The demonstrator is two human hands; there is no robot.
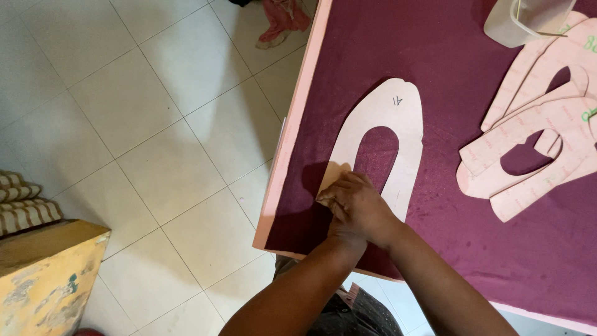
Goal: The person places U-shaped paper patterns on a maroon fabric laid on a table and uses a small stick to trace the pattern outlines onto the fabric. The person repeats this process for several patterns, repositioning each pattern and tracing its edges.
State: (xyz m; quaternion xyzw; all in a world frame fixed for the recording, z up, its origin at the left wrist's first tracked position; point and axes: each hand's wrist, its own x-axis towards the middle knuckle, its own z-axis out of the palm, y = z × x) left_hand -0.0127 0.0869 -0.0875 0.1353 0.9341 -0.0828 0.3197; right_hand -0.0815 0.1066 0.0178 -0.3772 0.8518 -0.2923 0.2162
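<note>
Both hands stacked near counter's near-left corner: left hand [348, 193] and right hand [367, 214], fingers pressing flat on lower leg of U-shaped pink pattern piece [398, 124] over maroon cloth [448, 56]; grip on any tool: cannot tell. Keep piece pinned, unshifted. Left counter edge [292, 118] close; open cloth rightward before pattern stack [528, 155] and plastic cup [528, 22].

My counter [292, 134] is pink-edged and covered in dark maroon cloth [454, 74]. On the cloth lies a pale pink U-shaped paper pattern [407, 127], a heap of similar pink patterns [535, 143] to its right, and a translucent plastic cup [519, 22] at the far edge.
</note>
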